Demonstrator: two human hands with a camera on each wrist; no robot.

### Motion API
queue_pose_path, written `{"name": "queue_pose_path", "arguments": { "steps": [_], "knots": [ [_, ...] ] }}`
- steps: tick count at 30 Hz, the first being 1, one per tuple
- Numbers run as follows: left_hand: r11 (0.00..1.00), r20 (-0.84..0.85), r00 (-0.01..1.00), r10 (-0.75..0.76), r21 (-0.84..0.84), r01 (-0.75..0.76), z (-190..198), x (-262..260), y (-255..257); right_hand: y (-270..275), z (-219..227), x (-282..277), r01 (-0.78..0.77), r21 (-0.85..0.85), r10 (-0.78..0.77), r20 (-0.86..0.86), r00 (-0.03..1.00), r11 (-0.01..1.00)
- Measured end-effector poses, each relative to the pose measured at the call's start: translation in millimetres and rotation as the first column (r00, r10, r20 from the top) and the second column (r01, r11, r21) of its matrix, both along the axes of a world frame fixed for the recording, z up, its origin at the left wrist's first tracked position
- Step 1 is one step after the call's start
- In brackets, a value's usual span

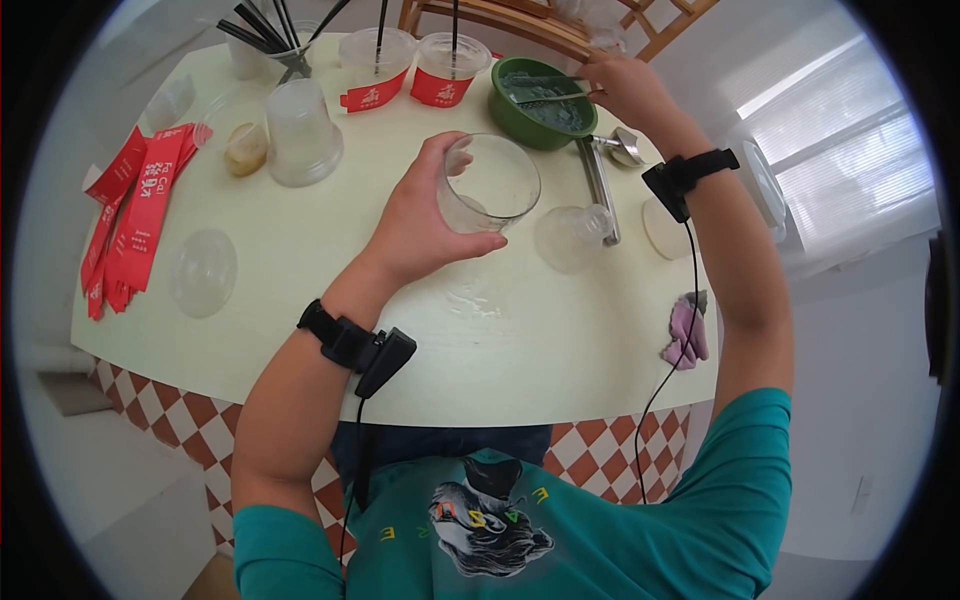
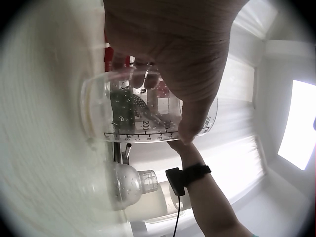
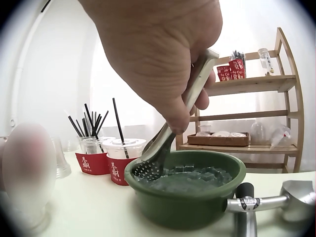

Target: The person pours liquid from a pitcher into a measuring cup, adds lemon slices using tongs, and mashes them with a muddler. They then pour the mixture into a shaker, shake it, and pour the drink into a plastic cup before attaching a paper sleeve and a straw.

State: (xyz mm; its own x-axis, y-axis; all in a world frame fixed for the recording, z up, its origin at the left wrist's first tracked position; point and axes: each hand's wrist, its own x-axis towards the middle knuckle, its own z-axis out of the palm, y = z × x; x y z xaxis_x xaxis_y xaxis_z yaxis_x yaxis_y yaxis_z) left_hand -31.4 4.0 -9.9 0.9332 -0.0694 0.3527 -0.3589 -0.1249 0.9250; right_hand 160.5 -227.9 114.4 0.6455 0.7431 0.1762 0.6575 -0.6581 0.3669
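My left hand (image 1: 415,225) grips a clear measuring cup (image 2: 148,118) over the middle of the table, thumb on the near side and fingers round the far side. Printed graduations and water drops show on its wall. At the back right, my right hand (image 1: 630,90) holds metal tongs (image 3: 163,140) by their upper part, thumb along one arm. Their perforated end dips into a green bowl (image 3: 182,210). Dark, translucent jelly cubes (image 3: 210,175) lie in liquid inside that bowl.
Two lidded cups (image 1: 440,92) with red sleeves and black straws stand left of the bowl. Flat red sleeves (image 1: 145,215) lie at far left, near an upturned clear cup (image 1: 298,120). A clear bottle (image 1: 570,238), a metal-handled tool (image 1: 600,190) and a purple cloth (image 1: 684,335) are at right.
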Motion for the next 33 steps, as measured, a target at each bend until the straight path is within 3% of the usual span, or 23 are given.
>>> {"name": "queue_pose_path", "arguments": {
  "steps": [4,6,10,12,16,19,21,25,27,29,31,32,33],
  "knots": [
    [1.0,0.002,1.0,0.006,0.004,-0.006,1,-1,0,10,0,2,-0.027,-0.061,0.03,0.054,0.998,0.998],
    [1.0,-0.007,1.0,0.014,0.016,-0.014,2,-1,0,11,-3,9,-0.152,-0.117,0.16,0.067,0.985,0.981],
    [1.0,0.008,1.0,0.016,0.015,-0.016,1,0,0,8,-7,15,-0.134,-0.201,0.158,0.112,0.981,0.97],
    [1.0,0.009,1.0,0.014,0.009,-0.014,1,-1,-1,3,-4,8,-0.044,-0.113,0.055,0.099,0.994,0.993],
    [1.0,0.018,1.0,0.004,0.003,-0.004,-1,0,-1,-17,14,-5,-0.105,-0.025,0.108,0.118,0.987,0.994],
    [1.0,0.015,1.0,0.004,-0.005,-0.004,0,-1,-1,-15,39,-50,-0.093,0.111,0.092,0.016,0.996,0.989],
    [1.0,0.014,1.0,0.001,0.005,-0.001,2,-1,-1,-16,47,-75,-0.173,0.346,0.246,-0.181,0.952,0.922],
    [0.999,-0.008,1.0,0.009,0.033,-0.009,-1,1,0,-1,50,-118,-0.142,0.25,0.209,-0.266,0.941,0.958],
    [1.0,0.003,1.0,0.005,0.015,-0.005,-2,2,-1,3,40,-123,-0.251,0.276,0.318,-0.235,0.918,0.928],
    [0.999,0.02,0.999,0.033,0.006,-0.033,-3,1,-1,2,37,-116,-0.239,0.283,0.313,-0.254,0.915,0.929],
    [0.999,0.015,0.999,0.031,0.012,-0.032,-2,1,-1,-3,36,-104,-0.042,0.404,0.198,-0.353,0.914,0.914],
    [0.999,0.009,1.0,0.03,0.018,-0.03,-1,1,-1,-8,33,-95,-0.043,0.404,0.199,-0.352,0.915,0.914],
    [0.999,0.012,0.999,0.03,0.018,-0.03,0,0,-1,-13,28,-82,0.032,0.38,0.092,-0.303,0.948,0.924]
  ]
}}
